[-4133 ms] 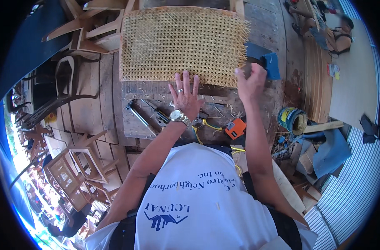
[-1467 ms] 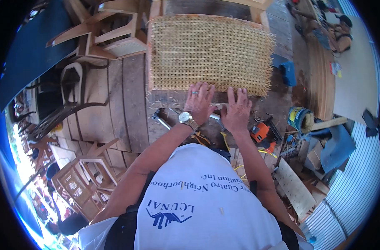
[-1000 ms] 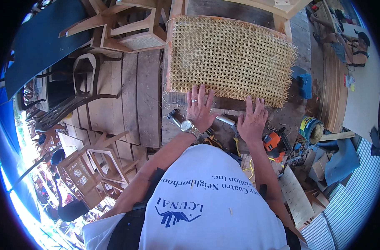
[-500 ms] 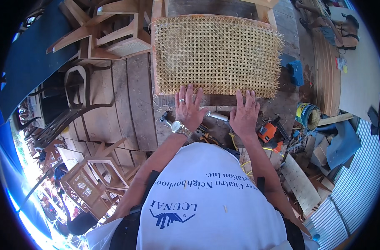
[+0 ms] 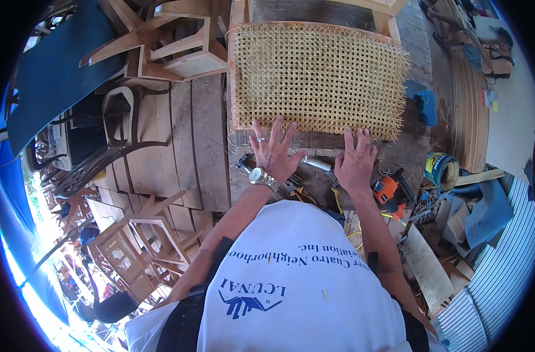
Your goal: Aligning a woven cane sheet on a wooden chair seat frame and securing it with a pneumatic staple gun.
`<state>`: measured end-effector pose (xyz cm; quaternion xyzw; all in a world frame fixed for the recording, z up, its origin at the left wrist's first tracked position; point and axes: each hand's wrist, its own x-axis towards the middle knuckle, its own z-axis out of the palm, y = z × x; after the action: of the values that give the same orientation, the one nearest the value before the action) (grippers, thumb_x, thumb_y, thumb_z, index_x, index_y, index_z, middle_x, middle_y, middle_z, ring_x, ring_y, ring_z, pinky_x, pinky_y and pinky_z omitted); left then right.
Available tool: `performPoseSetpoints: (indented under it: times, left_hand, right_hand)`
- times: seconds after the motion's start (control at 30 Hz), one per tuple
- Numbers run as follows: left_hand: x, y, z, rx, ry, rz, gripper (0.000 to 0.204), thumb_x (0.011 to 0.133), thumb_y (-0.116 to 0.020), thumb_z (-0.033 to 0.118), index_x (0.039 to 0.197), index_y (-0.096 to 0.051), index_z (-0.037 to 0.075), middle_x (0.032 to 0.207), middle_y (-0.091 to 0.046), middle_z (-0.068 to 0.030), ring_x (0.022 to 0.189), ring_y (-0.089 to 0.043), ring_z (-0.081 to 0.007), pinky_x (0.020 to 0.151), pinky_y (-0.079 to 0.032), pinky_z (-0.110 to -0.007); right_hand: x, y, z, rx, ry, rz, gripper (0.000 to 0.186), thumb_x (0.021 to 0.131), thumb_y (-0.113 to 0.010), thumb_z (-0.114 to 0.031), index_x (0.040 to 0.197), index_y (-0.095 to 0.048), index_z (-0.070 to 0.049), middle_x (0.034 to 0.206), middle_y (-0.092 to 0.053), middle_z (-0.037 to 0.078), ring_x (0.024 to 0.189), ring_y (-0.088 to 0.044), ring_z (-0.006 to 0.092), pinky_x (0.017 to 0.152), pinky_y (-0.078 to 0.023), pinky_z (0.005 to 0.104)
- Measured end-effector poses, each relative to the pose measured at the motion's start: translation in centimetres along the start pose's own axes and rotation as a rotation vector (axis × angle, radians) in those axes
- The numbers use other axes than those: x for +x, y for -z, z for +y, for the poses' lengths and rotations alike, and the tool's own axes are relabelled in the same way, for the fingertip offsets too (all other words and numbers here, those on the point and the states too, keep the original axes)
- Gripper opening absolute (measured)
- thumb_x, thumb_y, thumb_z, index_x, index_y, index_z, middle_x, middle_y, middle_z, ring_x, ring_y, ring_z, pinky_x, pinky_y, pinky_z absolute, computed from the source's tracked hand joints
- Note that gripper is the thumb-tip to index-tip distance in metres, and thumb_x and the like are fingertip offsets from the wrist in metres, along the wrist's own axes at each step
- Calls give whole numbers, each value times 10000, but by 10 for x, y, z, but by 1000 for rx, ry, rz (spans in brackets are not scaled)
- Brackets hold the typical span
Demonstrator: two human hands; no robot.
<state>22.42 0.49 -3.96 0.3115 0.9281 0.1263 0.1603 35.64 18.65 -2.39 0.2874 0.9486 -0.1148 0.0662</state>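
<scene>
A panel of woven cane webbing [image 5: 320, 79] with frayed strand ends lies over a wooden frame, whose edge shows along the left and far sides. My left hand [image 5: 274, 155], wearing a ring and a metal watch, has its fingers spread, with the tips on the near edge of the webbing. To its right, my right hand [image 5: 355, 164] rests its outstretched fingertips on the same edge. Neither hand grips anything. Between them a white cylinder [image 5: 317, 163] lies on the boards, and pliers with yellow-and-black handles [image 5: 302, 193] lie closer to me.
An orange power tool [image 5: 386, 189] lies right of my right hand, near a labelled can [image 5: 440, 167] and a blue block [image 5: 426, 107]. Wooden chair frames [image 5: 188, 44] stand at the left. Another person [image 5: 490, 53] is partly visible at the far right.
My left hand has shifted slightly left along the webbing's near edge, its fingers spread wider. My right hand stays at about the same place on the edge. The whole view has shifted a little.
</scene>
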Motion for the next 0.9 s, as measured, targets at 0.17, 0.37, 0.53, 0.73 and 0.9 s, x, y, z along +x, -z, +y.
performPoseSetpoints:
  times: [0.17,0.37,0.53,0.73,0.9]
  left_hand:
    - [3,11,5,51,-37,-56,829,785,-748,617,1498,-493,278,1605,-345,-57,1485,-109,-579,1107,-193,-795]
    - [6,5,19,-69,-280,139,708,829,-790,381,1439,-538,126,1499,-443,-139,1433,-329,-470,1145,-281,-662]
    - [24,-22,41,-202,-430,170,549,859,-748,181,1366,-568,68,1369,-521,-128,1283,-484,-362,1061,-442,-484]
    - [40,-43,33,-56,-463,238,489,831,-656,79,1319,-627,85,1281,-607,-54,1119,-576,-264,963,-495,-425]
    - [43,-38,39,-37,-484,265,433,846,-661,104,1278,-655,92,1200,-645,-28,1056,-594,-251,912,-507,-413]
  right_hand:
    - [-2,4,-1,-33,-11,13,718,836,-672,-167,1512,-435,-116,1472,-443,231,1460,-344,409,1139,-294,604]
    - [0,-1,-4,41,11,70,738,801,-686,-138,1497,-441,-111,1448,-438,233,1434,-375,421,1127,-304,600]
    - [-1,-1,-2,50,-3,68,732,810,-671,-137,1505,-444,-118,1461,-434,231,1438,-371,424,1126,-301,620]
    - [-2,-5,2,50,-2,67,680,845,-659,-167,1493,-456,-130,1477,-415,201,1460,-347,397,1113,-311,676]
    - [-2,-3,-1,46,-14,85,683,837,-653,-141,1491,-460,-116,1438,-448,228,1435,-373,426,1135,-301,603]
